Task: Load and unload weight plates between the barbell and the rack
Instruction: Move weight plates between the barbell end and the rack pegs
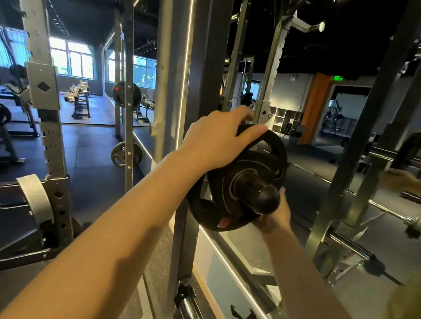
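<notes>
A black weight plate (259, 168) with grip cut-outs and a small red label sits on a dark storage peg (262, 197) that sticks out of the rack upright (196, 107) toward me. My left hand (218, 139) grips the plate's top rim, fingers curled over the edge. My right hand (274, 215) holds the plate's lower right rim from beneath, partly hidden by the peg's rounded end. The barbell (349, 245) lies low on the rack at the right, its sleeve end blurred.
A mirror wall right behind the rack repeats my hands and the plate at the far right. A second rack upright (54, 125) with numbered holes and a strap stands left. Another plate (126, 154) hangs low on a farther post. Benches and dumbbells sit beyond.
</notes>
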A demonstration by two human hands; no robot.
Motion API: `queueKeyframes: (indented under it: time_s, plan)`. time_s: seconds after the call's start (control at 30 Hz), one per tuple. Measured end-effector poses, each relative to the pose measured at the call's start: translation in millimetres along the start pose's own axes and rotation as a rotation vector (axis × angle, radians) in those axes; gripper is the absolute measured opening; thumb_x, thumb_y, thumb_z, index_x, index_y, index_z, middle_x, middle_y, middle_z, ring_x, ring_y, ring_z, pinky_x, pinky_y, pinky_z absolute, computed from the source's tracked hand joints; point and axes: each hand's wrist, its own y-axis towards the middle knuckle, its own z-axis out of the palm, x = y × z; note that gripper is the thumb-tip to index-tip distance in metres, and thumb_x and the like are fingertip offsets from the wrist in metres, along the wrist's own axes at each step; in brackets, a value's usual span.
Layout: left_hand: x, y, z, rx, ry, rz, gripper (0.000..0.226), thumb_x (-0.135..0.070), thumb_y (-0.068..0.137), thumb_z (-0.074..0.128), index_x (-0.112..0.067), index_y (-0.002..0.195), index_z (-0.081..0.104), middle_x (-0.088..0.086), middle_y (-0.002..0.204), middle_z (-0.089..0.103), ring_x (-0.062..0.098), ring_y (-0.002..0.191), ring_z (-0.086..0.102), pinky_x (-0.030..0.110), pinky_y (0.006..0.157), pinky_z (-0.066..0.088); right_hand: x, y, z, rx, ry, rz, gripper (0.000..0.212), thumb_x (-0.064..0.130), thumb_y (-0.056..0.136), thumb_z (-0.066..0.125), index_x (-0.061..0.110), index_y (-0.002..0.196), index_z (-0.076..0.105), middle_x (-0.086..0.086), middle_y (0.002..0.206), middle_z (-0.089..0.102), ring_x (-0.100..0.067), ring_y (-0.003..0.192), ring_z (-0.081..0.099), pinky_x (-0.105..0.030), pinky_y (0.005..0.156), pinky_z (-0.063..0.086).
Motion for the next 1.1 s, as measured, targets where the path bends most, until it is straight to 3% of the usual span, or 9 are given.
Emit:
queueKeyframes:
  time_s: [0.07,0.13,0.23,0.33,0.5,0.63,0.77,0.97,1.1]
  plan:
    - [6,-26,-3,-0.174,-0.187,-0.024,0.046,-0.056,0.093,0.046,-0.031,0.132,0.046,-0.015,0.104,0.062,0.004,0.092,0.060,0.028,0.079,0.050,31,1,-1,-0.061,-0.165,-0.167,0.040,0.051,0.101,0.029,0.023,0.105,0.058,-0.003,0.103,0.066,-0.019,0.096,0.061,-0.036,0.084,0.046]
    - [15,-52,0,-0.322,-0.373,-0.096,0.042,-0.057,0.089,0.047,-0.035,0.124,0.045,-0.023,0.092,0.057,-0.008,0.087,0.059,0.019,0.077,0.049,73,-11,8,-0.085,-0.362,-0.462,0.035,0.050,0.101,0.031,0.027,0.105,0.057,0.000,0.109,0.063,-0.018,0.102,0.059,-0.037,0.090,0.044]
    - [19,-75,20,-0.300,-0.558,-0.200,0.043,-0.062,0.082,0.047,-0.043,0.119,0.038,-0.023,0.092,0.057,-0.016,0.087,0.057,0.012,0.077,0.046,115,-37,45,0.118,-0.705,-0.802,0.028,0.049,0.100,0.034,0.031,0.097,0.056,0.015,0.095,0.055,0.000,0.092,0.052,-0.022,0.080,0.038]
    - [17,-91,50,-0.339,-0.656,-0.292,0.033,-0.054,0.090,0.052,-0.040,0.118,0.041,-0.017,0.098,0.060,0.001,0.092,0.062,0.026,0.083,0.055,116,-39,71,0.246,-1.061,-0.881,0.048,0.055,0.099,0.030,0.021,0.080,0.058,0.011,0.074,0.052,-0.004,0.071,0.049,-0.022,0.070,0.035]
    - [27,-98,74,-0.407,-0.636,-0.320,0.035,-0.066,0.082,0.035,-0.041,0.106,0.041,-0.014,0.087,0.059,0.001,0.080,0.063,0.018,0.065,0.054,93,-17,79,0.092,-0.961,-0.938,0.057,0.044,0.102,0.033,0.016,0.053,0.042,-0.002,0.053,0.039,-0.020,0.056,0.041,-0.031,0.061,0.031]
    - [43,-75,58,-0.332,-0.562,-0.254,0.030,-0.049,0.095,0.048,-0.029,0.117,0.047,-0.010,0.083,0.062,0.005,0.074,0.065,0.022,0.064,0.055,89,-6,74,-0.008,-0.848,-0.835,0.056,0.047,0.102,0.032,0.016,0.056,0.044,-0.007,0.060,0.045,-0.023,0.062,0.046,-0.033,0.062,0.036]
    - [47,-47,30,-0.178,-0.373,-0.118,0.028,-0.045,0.097,0.046,-0.027,0.117,0.049,-0.010,0.077,0.061,0.002,0.066,0.061,0.008,0.057,0.047,77,7,58,-0.046,-0.617,-0.610,0.051,0.052,0.099,0.030,0.019,0.068,0.053,-0.008,0.074,0.059,-0.027,0.079,0.060,-0.047,0.085,0.048]
    - [44,-24,13,-0.056,-0.179,-0.040,0.038,-0.052,0.097,0.041,-0.024,0.120,0.050,-0.013,0.074,0.056,0.002,0.064,0.060,0.012,0.056,0.044,64,14,52,-0.127,-0.495,-0.439,0.045,0.056,0.099,0.026,0.026,0.084,0.056,-0.002,0.092,0.064,-0.020,0.095,0.061,-0.036,0.090,0.045]
    - [35,-8,0,0.057,-0.083,-0.004,0.042,-0.057,0.096,0.036,-0.023,0.119,0.048,-0.012,0.077,0.054,0.008,0.069,0.060,0.025,0.061,0.047,62,10,42,-0.026,-0.397,-0.266,0.042,0.059,0.097,0.030,0.027,0.093,0.057,-0.004,0.101,0.066,-0.018,0.093,0.061,-0.034,0.084,0.046]
